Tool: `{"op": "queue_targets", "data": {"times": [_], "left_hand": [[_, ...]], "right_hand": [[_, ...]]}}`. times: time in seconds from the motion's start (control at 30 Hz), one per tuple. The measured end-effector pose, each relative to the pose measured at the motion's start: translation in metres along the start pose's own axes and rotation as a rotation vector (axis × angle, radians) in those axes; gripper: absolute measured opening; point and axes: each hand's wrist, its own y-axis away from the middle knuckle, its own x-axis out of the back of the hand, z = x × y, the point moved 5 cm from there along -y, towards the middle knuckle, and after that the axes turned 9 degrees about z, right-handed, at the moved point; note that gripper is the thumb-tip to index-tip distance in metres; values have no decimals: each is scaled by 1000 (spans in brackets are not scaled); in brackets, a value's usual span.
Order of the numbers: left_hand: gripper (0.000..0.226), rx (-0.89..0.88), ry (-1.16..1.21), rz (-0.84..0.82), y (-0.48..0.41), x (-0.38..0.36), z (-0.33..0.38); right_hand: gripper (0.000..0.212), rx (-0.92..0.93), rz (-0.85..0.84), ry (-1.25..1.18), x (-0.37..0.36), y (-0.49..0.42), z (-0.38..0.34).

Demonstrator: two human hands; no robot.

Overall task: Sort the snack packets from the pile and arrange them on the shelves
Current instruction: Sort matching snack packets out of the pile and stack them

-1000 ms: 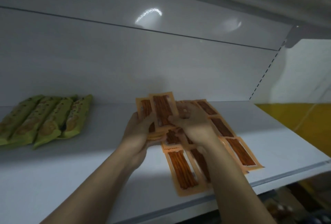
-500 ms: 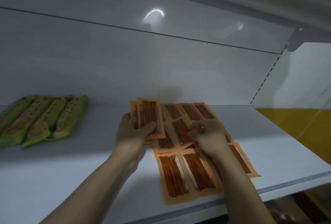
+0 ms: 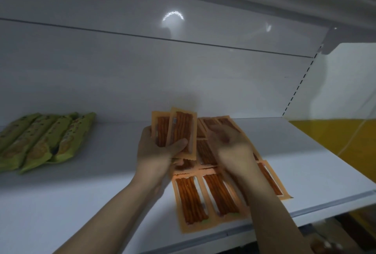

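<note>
Snack packets are noted in three groups on a broad white shelf (image 3: pixel 305 172), smooth and faintly glossy, backed by a pale panel (image 3: pixel 122 70). Orange flat packets (image 3: pixel 191 201), rectangular with crimped edges and clear windows showing reddish-brown sticks, are laid in overlapping rows at the shelf's front right. Green pillow-shaped packets (image 3: pixel 40 142), four side by side, are set well apart at the left. A small fan of orange packets (image 3: pixel 182 125) is held upright above the rows by the left hand (image 3: pixel 156 154), its thumb (image 3: pixel 177 144) pressed across the front and the fingers curled behind. The right hand (image 3: pixel 230 144) is seen palm down over the rows, just beside the fan. It is blurred, so its finger state cannot be told. Both forearms are extended forward from below.
</note>
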Motion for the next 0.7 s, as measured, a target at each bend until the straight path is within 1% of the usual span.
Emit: {"op": "queue_targets", "data": {"times": [0.07,0.1,0.13,0.17,0.2,0.27,0.33,0.37,0.43,0.5,0.6,0.7], "left_hand": [[45,-16,-24,-12,1,-11,1],[46,-38,-62,-32,2,-18,2],[48,-66,-120,-66,4,-26,3],[46,-76,-158,-98,5,-34,4],[40,-71,-168,-117,6,-40,5],[27,-26,-134,-94,1,-41,5],[27,28,-110,-50,-6,-38,2],[28,47,-104,-37,-9,-37,0],[24,66,-77,-20,-8,-36,-3],[27,98,-61,-30,-4,-39,-9],[35,136,-28,-45,3,-44,-16],[35,118,-23,-16,3,-42,-19]], "right_hand": [[28,-94,-162,-244,-3,1,-15],[23,-98,-200,-325,-4,1,-20],[17,-84,-194,-360,-2,-2,-24],[13,-80,-151,-364,2,-7,-24],[14,-102,-99,-375,8,-13,-21],[20,-206,-5,-405,25,-29,-4],[27,-290,41,-324,45,-43,20],[31,-305,27,-238,51,-47,34],[37,-306,-35,-58,54,-49,53],[36,-291,-69,45,48,-49,63],[31,-236,-120,88,35,-49,64],[26,-202,-163,154,26,-51,63]]}}
